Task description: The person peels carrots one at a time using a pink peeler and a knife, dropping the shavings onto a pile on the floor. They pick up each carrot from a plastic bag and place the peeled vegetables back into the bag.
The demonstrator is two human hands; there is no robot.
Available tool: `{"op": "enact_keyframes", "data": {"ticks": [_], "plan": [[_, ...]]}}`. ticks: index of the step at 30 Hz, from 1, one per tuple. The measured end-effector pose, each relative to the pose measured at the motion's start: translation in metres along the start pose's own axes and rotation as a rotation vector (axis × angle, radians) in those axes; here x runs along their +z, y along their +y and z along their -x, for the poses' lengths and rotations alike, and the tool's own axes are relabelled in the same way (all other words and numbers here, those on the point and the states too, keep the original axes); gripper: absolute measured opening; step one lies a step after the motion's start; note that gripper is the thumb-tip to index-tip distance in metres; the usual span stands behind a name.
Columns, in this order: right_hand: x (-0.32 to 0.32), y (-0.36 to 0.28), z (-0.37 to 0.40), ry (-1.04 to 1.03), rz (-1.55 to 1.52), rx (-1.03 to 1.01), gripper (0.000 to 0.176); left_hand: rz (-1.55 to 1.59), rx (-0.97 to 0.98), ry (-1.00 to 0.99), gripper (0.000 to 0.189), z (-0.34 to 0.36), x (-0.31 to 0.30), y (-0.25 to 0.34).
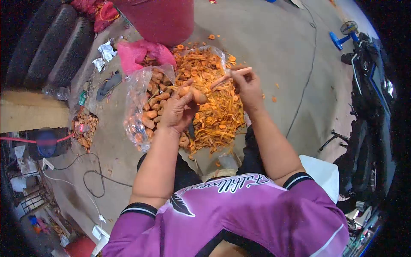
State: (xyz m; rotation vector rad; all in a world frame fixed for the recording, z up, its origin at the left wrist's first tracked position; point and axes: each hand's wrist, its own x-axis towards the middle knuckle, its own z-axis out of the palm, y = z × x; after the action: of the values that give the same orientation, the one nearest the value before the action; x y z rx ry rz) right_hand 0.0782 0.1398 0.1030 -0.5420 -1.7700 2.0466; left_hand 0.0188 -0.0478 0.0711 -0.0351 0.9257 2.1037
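My left hand (177, 110) is closed round an orange-brown root vegetable (195, 94), which looks like a carrot, its far end pointing right. To the right, my right hand (247, 88) grips a long, thin pinkish tool (227, 78), likely a peeler or knife, held apart from the vegetable. Beneath both hands spreads a heap of orange peelings and round slices (218, 115) on clear plastic. Left of the heap, unpeeled root vegetables (150, 115) lie in a clear plastic bag (130, 113).
Behind the heap stand a pink mesh bag (135, 55) and a large red tub (158, 21). A sandal (109, 85) and white scraps (107, 50) lie at the left. Cables (306, 81) cross the floor; a motorcycle (372, 107) stands right.
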Motion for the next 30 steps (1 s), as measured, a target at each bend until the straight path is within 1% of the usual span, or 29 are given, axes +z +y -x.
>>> {"op": "enact_keyframes", "data": {"ticks": [2, 3, 6, 7, 10, 11, 14, 15, 18, 19, 21, 22, 23, 24, 25, 26, 27, 28, 30], "plan": [[-0.005, -0.001, 0.001, 0.054, -0.027, 0.041, 0.018, 0.099, -0.022, 0.067, 0.042, 0.012, 0.014, -0.002], [-0.004, -0.007, 0.002, 0.032, -0.028, 0.084, 0.020, 0.226, -0.049, 0.127, 0.033, 0.011, 0.016, -0.007], [-0.010, 0.001, -0.008, -0.025, -0.318, 0.147, 0.026, 0.364, -0.078, 0.094, 0.024, 0.007, 0.006, -0.014], [-0.013, 0.004, -0.012, -0.091, -0.416, 0.200, 0.028, 0.305, -0.127, 0.194, 0.022, 0.005, 0.007, -0.015], [-0.010, 0.008, -0.014, -0.127, -0.367, 0.327, 0.027, 0.372, -0.166, 0.230, 0.015, -0.001, 0.015, -0.024], [-0.008, 0.008, -0.010, -0.140, -0.451, 0.393, 0.017, 0.388, -0.144, 0.296, 0.019, -0.007, 0.023, -0.029], [-0.008, 0.002, -0.004, -0.352, -0.197, 0.311, 0.023, 0.328, -0.125, 0.266, 0.024, -0.012, 0.023, -0.037], [-0.014, 0.004, -0.009, -0.439, -0.119, 0.354, 0.023, 0.292, -0.186, 0.323, 0.025, -0.015, 0.025, -0.037], [-0.026, 0.007, -0.016, -0.411, -0.220, 0.451, 0.023, 0.357, -0.173, 0.343, 0.027, -0.025, 0.034, -0.039], [-0.032, 0.012, -0.020, -0.438, -0.360, 0.496, 0.023, 0.336, -0.217, 0.317, 0.028, -0.027, 0.033, -0.040], [-0.031, 0.013, -0.018, -0.451, -0.308, 0.481, 0.021, 0.300, -0.299, 0.261, 0.030, -0.032, 0.029, -0.039], [-0.029, 0.013, -0.018, -0.460, -0.282, 0.474, 0.019, 0.310, -0.303, 0.278, 0.031, -0.035, 0.026, -0.041], [-0.027, 0.013, -0.019, -0.532, -0.224, 0.444, 0.017, 0.320, -0.308, 0.298, 0.031, -0.038, 0.021, -0.044], [-0.029, 0.019, -0.022, -0.486, -0.258, 0.451, 0.016, 0.329, -0.313, 0.319, 0.032, -0.038, 0.024, -0.043], [-0.032, 0.027, -0.027, -0.441, -0.291, 0.454, 0.016, 0.211, -0.321, 0.410, 0.033, -0.037, 0.038, -0.038], [-0.035, 0.033, -0.034, -0.397, -0.323, 0.457, 0.016, 0.170, -0.340, 0.345, 0.033, -0.035, 0.035, -0.039], [-0.041, 0.032, -0.041, -0.309, -0.299, 0.492, 0.017, 0.130, -0.357, 0.280, 0.034, -0.032, 0.030, -0.040], [-0.049, 0.035, -0.049, -0.294, -0.299, 0.488, 0.017, 0.089, -0.372, 0.214, 0.034, -0.031, 0.025, -0.041], [-0.057, 0.039, -0.060, -0.192, -0.162, 0.389, 0.017, 0.162, -0.404, 0.150, 0.036, -0.031, 0.015, -0.040]]}}
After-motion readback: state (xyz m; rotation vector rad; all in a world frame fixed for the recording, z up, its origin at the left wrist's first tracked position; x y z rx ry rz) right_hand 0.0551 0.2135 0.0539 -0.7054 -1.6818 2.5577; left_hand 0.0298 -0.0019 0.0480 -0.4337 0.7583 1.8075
